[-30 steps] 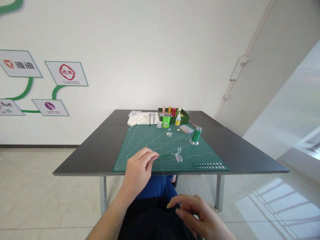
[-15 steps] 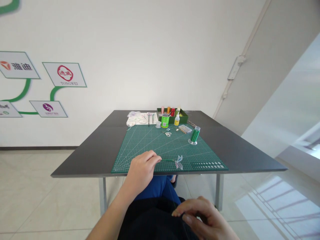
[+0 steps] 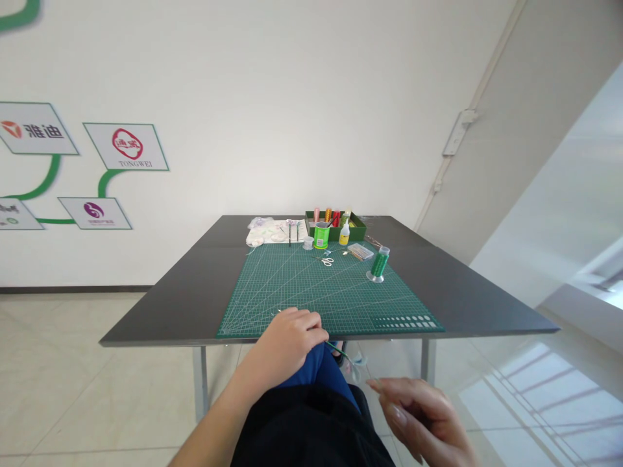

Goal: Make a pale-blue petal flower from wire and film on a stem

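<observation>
My left hand (image 3: 294, 340) is closed around the thin green stem of a small artificial flower (image 3: 354, 367) at the front edge of the table. Pale, see-through petals on the flower hang down to the right past that edge, slightly blurred. A thin light tip sticks out behind the hand on the left. Lower right, my right hand (image 3: 426, 418) is near the petals, its thumb and index fingertip apart. No thread can be made out between its fingers. A spool of green thread (image 3: 379, 264) stands upright on the green cutting mat (image 3: 292, 285).
White-handled scissors (image 3: 327, 262), a clear case (image 3: 361, 251), a yellow glue bottle (image 3: 344, 233) and a bright green can (image 3: 321, 235) are at the mat's far side. Behind are a dark green box (image 3: 359, 230) with thread spools and a white cloth (image 3: 267, 231).
My left hand has shifted slightly right and down, and the flower now tips below the table edge. My right hand has moved right, its pinch loosened; the fine thread beside it no longer shows.
</observation>
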Demonstrator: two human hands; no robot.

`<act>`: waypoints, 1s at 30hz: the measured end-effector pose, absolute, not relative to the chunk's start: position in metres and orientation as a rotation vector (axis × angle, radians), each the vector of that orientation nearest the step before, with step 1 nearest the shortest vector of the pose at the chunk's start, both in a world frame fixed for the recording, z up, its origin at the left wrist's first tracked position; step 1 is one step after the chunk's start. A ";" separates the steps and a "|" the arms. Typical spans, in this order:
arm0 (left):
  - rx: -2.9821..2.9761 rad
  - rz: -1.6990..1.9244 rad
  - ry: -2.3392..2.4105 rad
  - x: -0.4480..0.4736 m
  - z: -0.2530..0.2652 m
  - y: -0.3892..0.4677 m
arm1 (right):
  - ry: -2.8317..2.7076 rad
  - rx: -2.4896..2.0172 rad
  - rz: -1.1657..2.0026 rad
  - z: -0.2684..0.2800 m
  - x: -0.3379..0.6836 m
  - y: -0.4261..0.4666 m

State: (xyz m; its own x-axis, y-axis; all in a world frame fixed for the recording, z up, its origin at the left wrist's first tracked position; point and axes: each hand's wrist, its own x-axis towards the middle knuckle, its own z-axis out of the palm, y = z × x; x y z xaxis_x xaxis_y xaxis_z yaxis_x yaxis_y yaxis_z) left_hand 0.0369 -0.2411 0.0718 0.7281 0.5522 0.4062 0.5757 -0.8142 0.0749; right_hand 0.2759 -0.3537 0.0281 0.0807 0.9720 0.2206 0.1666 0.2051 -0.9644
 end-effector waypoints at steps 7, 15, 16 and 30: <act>-3.016 -0.508 -0.782 0.042 0.073 -0.247 | -1.165 -0.929 1.102 0.019 0.280 -0.340; -3.109 -0.602 -0.735 0.040 0.077 -0.249 | -1.086 -0.972 1.146 0.021 0.290 -0.306; -3.109 -0.649 -0.737 0.040 0.077 -0.248 | -1.118 -0.965 1.136 0.022 0.291 -0.299; -2.860 -1.563 -0.888 0.036 0.083 -0.249 | -1.354 -1.050 1.225 0.009 0.278 -0.256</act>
